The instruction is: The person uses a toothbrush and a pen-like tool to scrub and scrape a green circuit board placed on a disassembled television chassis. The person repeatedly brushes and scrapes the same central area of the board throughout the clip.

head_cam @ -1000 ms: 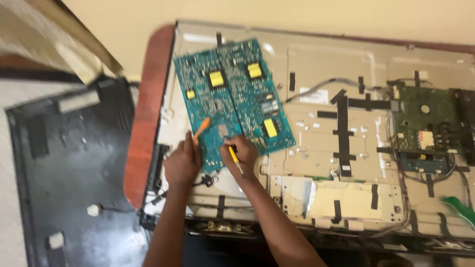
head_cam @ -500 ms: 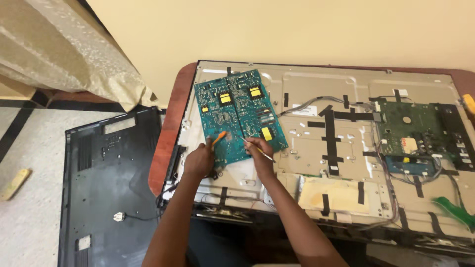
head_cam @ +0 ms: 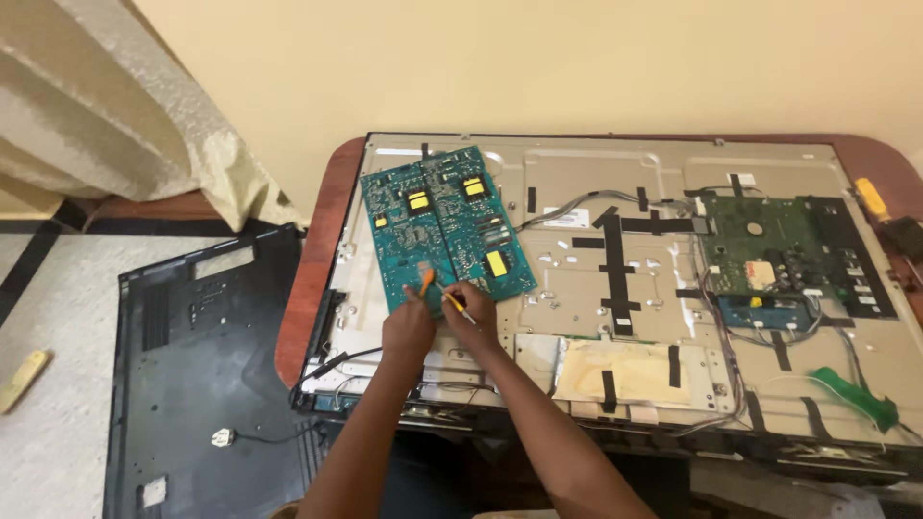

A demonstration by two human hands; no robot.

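A flat-screen television lies face down with its back cover off, its bare metal chassis [head_cam: 577,279] resting on a reddish wooden table [head_cam: 310,279]. Two teal circuit boards [head_cam: 442,226] with yellow parts sit tilted on the chassis at its left end. At the boards' near edge my left hand [head_cam: 408,325] grips an orange-handled tool [head_cam: 425,283]. Right beside it, my right hand [head_cam: 471,315] holds a yellow-handled screwdriver [head_cam: 454,302] whose tip points down to the right. The two hands touch each other.
A green main board [head_cam: 769,255] with wires sits on the chassis at the right. Black tape strips cross the middle. The removed black back cover [head_cam: 202,365] lies on the floor to the left. A curtain [head_cam: 125,125] hangs at upper left. A yellow-handled tool [head_cam: 873,199] lies at the table's right edge.
The view has pulled back and shifted, showing more wall and floor. My hands have drawn closer together at the boards' near edge, still holding their tools.
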